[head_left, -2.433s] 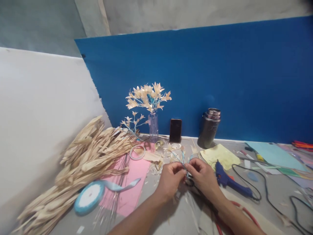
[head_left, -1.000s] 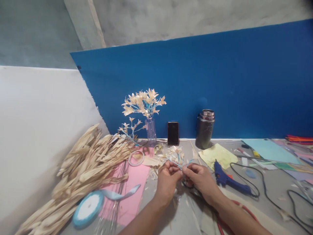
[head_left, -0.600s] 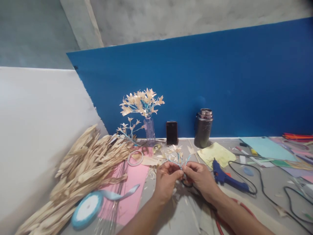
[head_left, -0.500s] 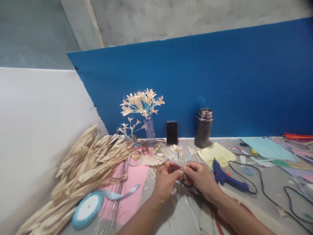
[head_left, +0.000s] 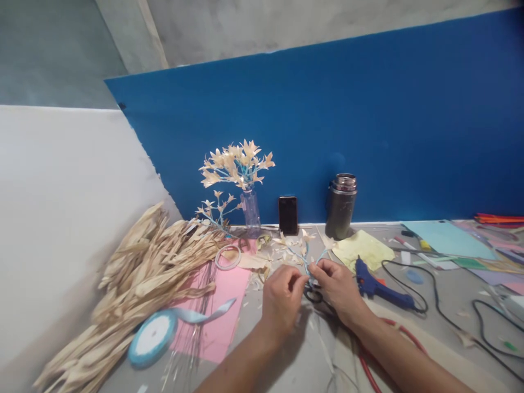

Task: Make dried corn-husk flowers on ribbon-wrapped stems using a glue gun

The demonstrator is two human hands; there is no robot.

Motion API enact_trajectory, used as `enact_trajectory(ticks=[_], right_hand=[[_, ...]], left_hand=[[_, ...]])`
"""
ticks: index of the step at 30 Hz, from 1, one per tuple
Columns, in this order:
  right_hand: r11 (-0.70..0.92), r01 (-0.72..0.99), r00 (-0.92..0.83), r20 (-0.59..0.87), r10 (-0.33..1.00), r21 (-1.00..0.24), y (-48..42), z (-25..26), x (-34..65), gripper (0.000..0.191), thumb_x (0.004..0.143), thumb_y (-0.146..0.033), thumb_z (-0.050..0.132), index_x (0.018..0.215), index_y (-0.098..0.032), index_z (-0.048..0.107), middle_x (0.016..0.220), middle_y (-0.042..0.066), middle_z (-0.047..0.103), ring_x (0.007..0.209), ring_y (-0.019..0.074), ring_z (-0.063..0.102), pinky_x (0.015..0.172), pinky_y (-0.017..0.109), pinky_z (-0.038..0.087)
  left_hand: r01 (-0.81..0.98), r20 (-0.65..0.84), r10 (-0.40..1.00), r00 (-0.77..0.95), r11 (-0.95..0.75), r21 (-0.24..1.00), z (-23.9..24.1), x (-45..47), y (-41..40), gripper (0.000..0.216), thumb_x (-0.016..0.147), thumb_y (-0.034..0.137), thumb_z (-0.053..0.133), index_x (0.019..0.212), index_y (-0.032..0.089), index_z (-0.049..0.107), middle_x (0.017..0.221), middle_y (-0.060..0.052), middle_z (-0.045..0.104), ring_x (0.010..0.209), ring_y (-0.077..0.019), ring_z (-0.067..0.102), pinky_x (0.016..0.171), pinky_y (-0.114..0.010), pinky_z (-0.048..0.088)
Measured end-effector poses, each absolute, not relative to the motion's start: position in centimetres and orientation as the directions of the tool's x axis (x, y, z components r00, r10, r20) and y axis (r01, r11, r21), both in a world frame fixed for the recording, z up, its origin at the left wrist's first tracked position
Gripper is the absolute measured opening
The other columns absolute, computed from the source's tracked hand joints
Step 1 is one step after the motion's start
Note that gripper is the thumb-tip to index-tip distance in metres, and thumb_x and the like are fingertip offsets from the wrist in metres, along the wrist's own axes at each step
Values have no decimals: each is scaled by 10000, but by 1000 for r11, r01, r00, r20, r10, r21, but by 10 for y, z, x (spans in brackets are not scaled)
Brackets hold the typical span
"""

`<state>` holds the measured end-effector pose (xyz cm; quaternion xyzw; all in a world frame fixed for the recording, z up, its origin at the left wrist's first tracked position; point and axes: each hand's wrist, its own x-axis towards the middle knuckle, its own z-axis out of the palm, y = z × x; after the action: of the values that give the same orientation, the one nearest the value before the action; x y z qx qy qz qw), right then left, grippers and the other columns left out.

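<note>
A small spray of cream artificial flowers (head_left: 307,238) on blue-wrapped stems rises between my hands above the table. My right hand (head_left: 339,290) is closed, with thumb and fingers gripping the stems near where they join. Thumb and forefinger of my left hand (head_left: 280,295) are pinched together right beside that joint; what lies between them is too small to make out. Just below the fingertips are the black handles of scissors (head_left: 313,295), partly covered by my right hand.
Dried husks (head_left: 143,273), a blue ribbon roll (head_left: 152,338) and thin wires over pink paper (head_left: 229,305) lie left. Behind stand a flower-filled bottle (head_left: 250,213), a phone (head_left: 288,215) and a flask (head_left: 341,207). A blue glue gun (head_left: 380,289) with its cord lies right.
My left fingers have shifted from around the stems to a pinch at their side. The flower branches are spread wider, and more of the scissor handles shows. The view has tilted slightly down.
</note>
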<state>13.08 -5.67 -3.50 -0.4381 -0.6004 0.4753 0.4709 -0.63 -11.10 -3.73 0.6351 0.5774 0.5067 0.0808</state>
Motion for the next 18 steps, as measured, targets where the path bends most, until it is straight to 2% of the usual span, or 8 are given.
enact_trajectory(ticks=[2, 5, 8, 10, 12, 15, 17, 18], right_hand=[[205, 122, -123, 190, 974, -971, -59, -34, 129, 433, 754, -574, 643, 559, -221, 486, 531, -56, 413, 529, 125, 380, 522, 257, 315], [231, 167, -86, 219, 972, -958, -63, -33, 128, 421, 764, -565, 625, 551, -224, 500, 521, -50, 424, 529, 136, 403, 531, 266, 327], [231, 178, -75, 221, 972, -957, -65, -33, 127, 400, 766, -546, 622, 556, -220, 524, 526, -41, 458, 539, 145, 427, 540, 271, 339], [235, 171, -69, 227, 972, -957, -66, -33, 127, 384, 767, -532, 626, 563, -217, 542, 538, -34, 487, 553, 150, 447, 551, 272, 351], [230, 159, -55, 224, 973, -960, -65, -35, 127, 381, 773, -523, 627, 564, -215, 545, 548, -28, 508, 562, 152, 459, 555, 272, 357], [192, 121, -41, 188, 981, -974, -63, -37, 128, 389, 766, -527, 648, 562, -214, 540, 544, -29, 517, 552, 144, 457, 545, 267, 356], [139, 48, -98, 134, 986, -989, -62, -38, 129, 405, 751, -549, 681, 576, -208, 550, 542, -28, 533, 540, 137, 458, 537, 263, 357], [103, -16, -158, 104, 982, -995, -61, -38, 129, 416, 748, -567, 694, 594, -205, 557, 547, -25, 549, 537, 135, 465, 537, 261, 364]], left_hand=[[755, 608, 790, -78, -352, 553, -42, 0, -116, 128, 925, 219, 570, 814, 187, 628, 752, -34, 642, 711, -175, 587, 674, -295, 431], [863, 626, 779, -37, -291, 414, -45, 8, -118, 55, 896, 227, 629, 887, 175, 615, 834, -69, 663, 785, -219, 614, 694, -321, 452], [914, 586, 810, -33, -213, 346, -45, 12, -116, 30, 908, 173, 582, 900, 169, 610, 841, -82, 668, 793, -239, 627, 683, -334, 455], [919, 542, 839, -40, -182, 349, -44, 15, -116, 117, 928, 134, 510, 904, 167, 619, 845, -93, 675, 794, -244, 629, 682, -337, 446], [891, 482, 873, -73, -160, 426, -43, 18, -116, 192, 942, 116, 451, 896, 165, 631, 844, -103, 680, 773, -236, 621, 682, -336, 431], [723, 370, 914, -165, -143, 676, -37, 17, -114, 221, 935, 128, 446, 834, 171, 638, 805, -86, 666, 722, -203, 586, 669, -314, 408], [457, 207, 957, -204, -94, 884, -31, 10, -112, 181, 895, 163, 517, 744, 171, 615, 712, -47, 615, 626, -156, 524, 601, -272, 374], [270, 87, 982, -167, -40, 962, -28, 5, -110, 159, 861, 182, 567, 706, 167, 596, 667, -24, 577, 564, -123, 469, 553, -247, 339]])
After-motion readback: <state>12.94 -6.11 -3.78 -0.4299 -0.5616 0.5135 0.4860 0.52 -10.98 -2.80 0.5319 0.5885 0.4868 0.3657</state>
